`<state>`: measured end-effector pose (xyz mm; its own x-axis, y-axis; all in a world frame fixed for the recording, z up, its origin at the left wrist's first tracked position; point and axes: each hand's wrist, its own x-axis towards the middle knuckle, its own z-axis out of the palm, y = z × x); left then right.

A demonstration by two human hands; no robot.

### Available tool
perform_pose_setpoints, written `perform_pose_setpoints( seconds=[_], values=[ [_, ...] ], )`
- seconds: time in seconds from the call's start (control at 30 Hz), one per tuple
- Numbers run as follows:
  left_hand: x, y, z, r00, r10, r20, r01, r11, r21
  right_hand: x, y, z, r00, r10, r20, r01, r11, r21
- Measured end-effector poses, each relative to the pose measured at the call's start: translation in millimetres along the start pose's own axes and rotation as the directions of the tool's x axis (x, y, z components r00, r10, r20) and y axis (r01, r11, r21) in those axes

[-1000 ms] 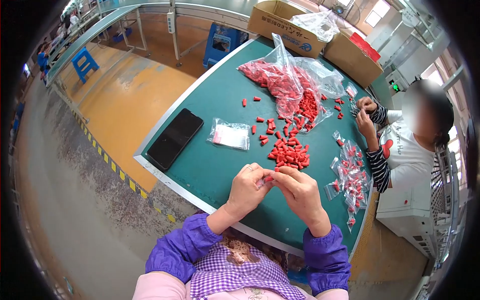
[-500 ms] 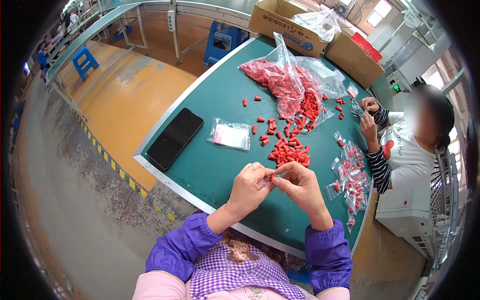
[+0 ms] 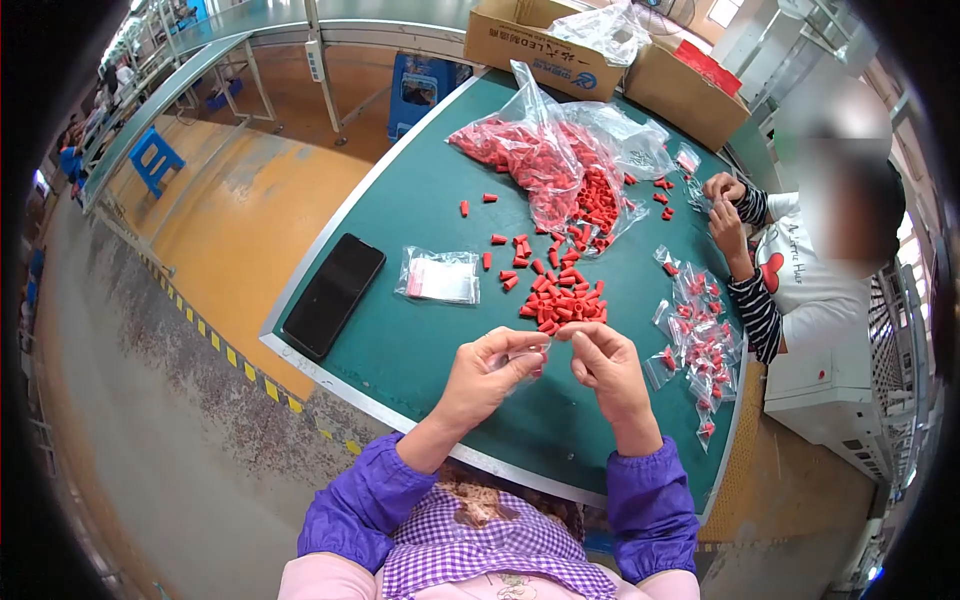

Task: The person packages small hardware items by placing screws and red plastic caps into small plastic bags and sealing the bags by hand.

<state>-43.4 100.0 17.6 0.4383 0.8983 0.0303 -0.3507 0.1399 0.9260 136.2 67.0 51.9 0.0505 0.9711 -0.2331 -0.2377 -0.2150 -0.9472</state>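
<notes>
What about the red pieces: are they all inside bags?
No, a heap of loose red pieces lies directly on the green tabletop, outside any bag.

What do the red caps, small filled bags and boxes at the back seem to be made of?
Red caps: probably plastic or rubber; evenly coloured, with a slight sheen.
Small filled bags: thin, clear, glossy plastic; the red contents show through and creases catch the light.
Boxes: most likely cardboard; matt brown walls, one with printed lettering.

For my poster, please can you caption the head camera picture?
Left hand pinching clear plastic, right hand close, red pieces beyond.
</notes>
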Motion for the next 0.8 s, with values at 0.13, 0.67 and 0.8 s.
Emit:
perform_pose_setpoints(
  seconds=[0.13,0.67,0.8],
  values=[
    [-0.1,4.5,5.0,0.993,-0.073,0.094,0.086,0.986,-0.141,-12.4,4.1,9.3,0.988,-0.145,0.055,0.147,0.989,-0.035],
    [-1.3,8.6,21.7,0.999,-0.018,-0.051,0.022,0.996,0.090,-21.5,15.8,-16.1,0.953,-0.297,-0.060,0.298,0.954,0.019],
    [1.0,-8.1,18.0,1.000,0.011,-0.014,-0.009,0.987,0.162,-24.0,15.0,-15.1,0.955,-0.294,-0.030,0.295,0.953,0.067]
  ],
)
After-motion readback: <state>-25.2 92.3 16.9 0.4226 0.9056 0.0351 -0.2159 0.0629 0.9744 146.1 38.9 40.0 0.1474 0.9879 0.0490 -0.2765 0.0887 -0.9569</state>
